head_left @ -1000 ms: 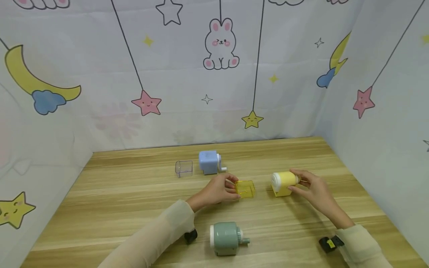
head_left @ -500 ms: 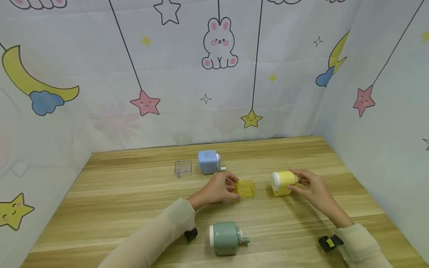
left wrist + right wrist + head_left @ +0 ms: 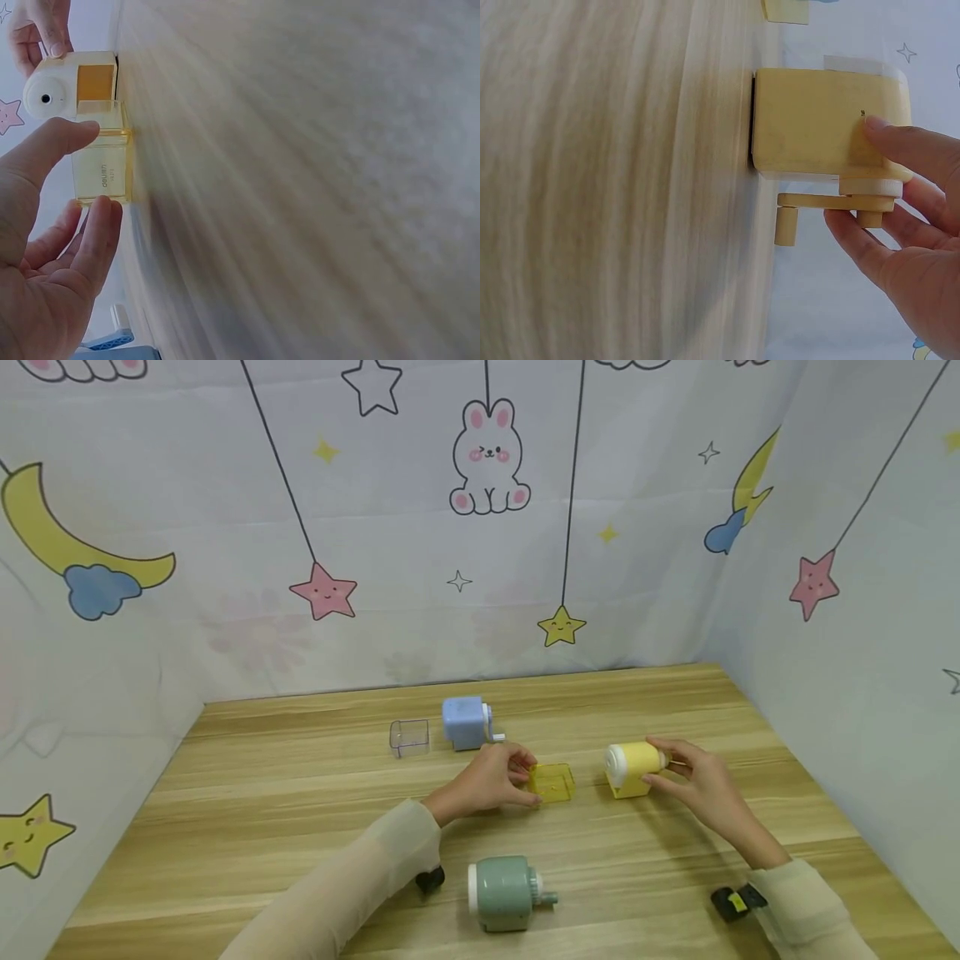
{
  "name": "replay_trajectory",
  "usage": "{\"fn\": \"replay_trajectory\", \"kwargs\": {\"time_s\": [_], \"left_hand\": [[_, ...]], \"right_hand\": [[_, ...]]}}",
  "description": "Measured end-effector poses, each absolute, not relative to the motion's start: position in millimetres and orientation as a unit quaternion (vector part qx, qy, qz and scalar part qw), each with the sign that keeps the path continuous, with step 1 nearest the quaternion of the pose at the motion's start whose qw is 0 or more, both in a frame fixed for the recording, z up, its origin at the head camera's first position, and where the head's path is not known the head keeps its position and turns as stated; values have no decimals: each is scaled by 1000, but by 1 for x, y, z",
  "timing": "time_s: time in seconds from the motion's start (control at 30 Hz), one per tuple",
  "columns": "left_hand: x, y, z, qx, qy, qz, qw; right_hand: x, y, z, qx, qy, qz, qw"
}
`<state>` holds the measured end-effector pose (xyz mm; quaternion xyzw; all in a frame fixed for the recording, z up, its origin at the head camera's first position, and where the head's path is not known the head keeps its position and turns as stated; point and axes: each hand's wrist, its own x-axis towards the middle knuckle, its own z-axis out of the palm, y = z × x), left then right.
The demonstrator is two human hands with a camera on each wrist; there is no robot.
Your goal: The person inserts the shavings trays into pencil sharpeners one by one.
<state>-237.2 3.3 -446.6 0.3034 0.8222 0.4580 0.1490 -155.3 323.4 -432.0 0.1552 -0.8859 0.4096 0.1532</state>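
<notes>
My left hand (image 3: 491, 779) holds a clear yellow shavings drawer (image 3: 553, 783) between thumb and fingers, low over the table. In the left wrist view the drawer (image 3: 101, 169) lines up with the orange-looking opening (image 3: 96, 82) of the yellow pencil sharpener, overlapping its edge there. The yellow pencil sharpener (image 3: 636, 766) stands upright, its white round front facing the drawer. From the crank end, my right hand (image 3: 701, 785) grips this sharpener. The right wrist view shows the thumb on its body and fingers around the crank handle (image 3: 810, 201).
A blue pencil sharpener (image 3: 465, 724) stands behind my left hand, with a clear purple-edged drawer (image 3: 411, 737) to its left. Nearer to me is a green pencil sharpener (image 3: 504, 893), its crank pointing right. A printed curtain (image 3: 375, 527) closes off the back and sides of the table.
My left hand and the yellow drawer have shifted slightly right, narrowing the gap to the yellow pencil sharpener. My right hand and that sharpener stay nearly still.
</notes>
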Motion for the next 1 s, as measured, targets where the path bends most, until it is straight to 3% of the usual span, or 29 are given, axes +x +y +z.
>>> {"fn": "replay_trajectory", "kwargs": {"time_s": [1.0], "left_hand": [[-245, 14, -448, 333, 822, 435, 157]], "right_hand": [[-157, 324, -435, 154, -887, 405, 157]]}}
